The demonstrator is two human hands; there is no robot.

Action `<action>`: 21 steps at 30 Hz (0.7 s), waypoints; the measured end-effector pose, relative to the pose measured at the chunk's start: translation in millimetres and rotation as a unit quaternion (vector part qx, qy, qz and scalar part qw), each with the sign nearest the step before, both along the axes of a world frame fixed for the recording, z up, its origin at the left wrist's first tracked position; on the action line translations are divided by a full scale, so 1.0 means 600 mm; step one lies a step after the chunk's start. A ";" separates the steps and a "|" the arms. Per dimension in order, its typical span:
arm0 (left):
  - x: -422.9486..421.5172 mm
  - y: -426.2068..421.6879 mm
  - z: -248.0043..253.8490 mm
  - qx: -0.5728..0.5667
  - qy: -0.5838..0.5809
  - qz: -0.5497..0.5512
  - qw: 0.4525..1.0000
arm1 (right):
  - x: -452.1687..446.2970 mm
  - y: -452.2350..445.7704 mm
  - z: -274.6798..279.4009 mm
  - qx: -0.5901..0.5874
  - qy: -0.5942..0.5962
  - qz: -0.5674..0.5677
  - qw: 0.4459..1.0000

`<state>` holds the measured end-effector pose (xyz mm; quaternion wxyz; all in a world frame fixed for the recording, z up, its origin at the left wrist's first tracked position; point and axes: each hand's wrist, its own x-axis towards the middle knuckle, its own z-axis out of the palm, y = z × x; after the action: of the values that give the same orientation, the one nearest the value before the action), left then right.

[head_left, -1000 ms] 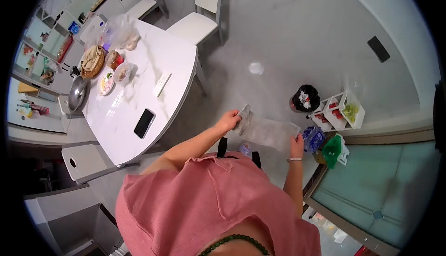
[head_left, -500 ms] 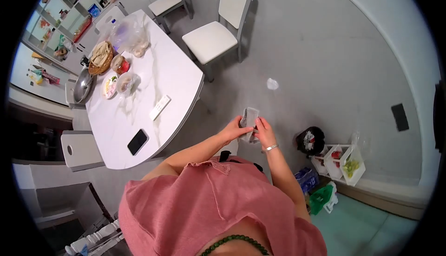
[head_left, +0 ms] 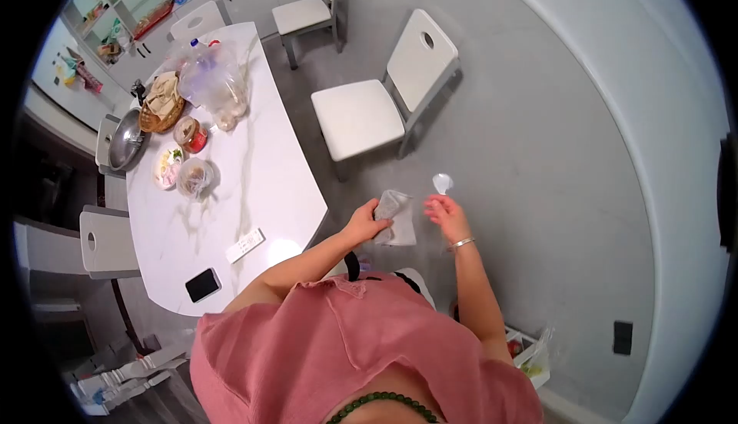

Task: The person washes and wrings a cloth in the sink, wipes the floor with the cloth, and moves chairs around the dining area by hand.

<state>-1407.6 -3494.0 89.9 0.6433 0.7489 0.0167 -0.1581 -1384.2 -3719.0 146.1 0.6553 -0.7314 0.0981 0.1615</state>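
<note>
A folded grey cloth hangs from my left hand, whose thumb lies over it and whose fingers wrap its left edge. Just right of the cloth and apart from it is my right hand, slightly blurred, its fingers loosely spread with nothing in them. A silver bracelet circles the right wrist. To the left of my hands stands the white marble-patterned table, carrying a white remote and a black phone near its close end.
White chairs stand beyond and beside the table. On it are a basket, a jar, a plate, a metal bowl and plastic bags. A white rack sits low at the right.
The view has turned toward the table and the far chairs. The cloth, first stretched between both hands, is now folded in my left hand. My right hand has let go and moved right.
</note>
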 end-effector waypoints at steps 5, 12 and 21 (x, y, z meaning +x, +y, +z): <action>0.070 0.029 -0.006 0.005 0.020 0.067 0.998 | 0.227 -0.064 -0.054 0.016 0.023 -0.009 1.000; 0.180 0.038 -0.030 -0.026 0.047 0.252 0.966 | 0.662 -0.084 -0.034 -0.196 -0.172 0.037 0.965; 0.272 -0.004 0.014 -0.051 0.101 0.433 0.894 | 1.021 -0.025 -0.076 -0.446 -0.163 0.156 0.866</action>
<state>-1244.2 -3496.6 98.2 0.6799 0.6139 0.3963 0.0611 -771.5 -3734.2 100.4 0.2319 -0.9674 -0.0635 0.0790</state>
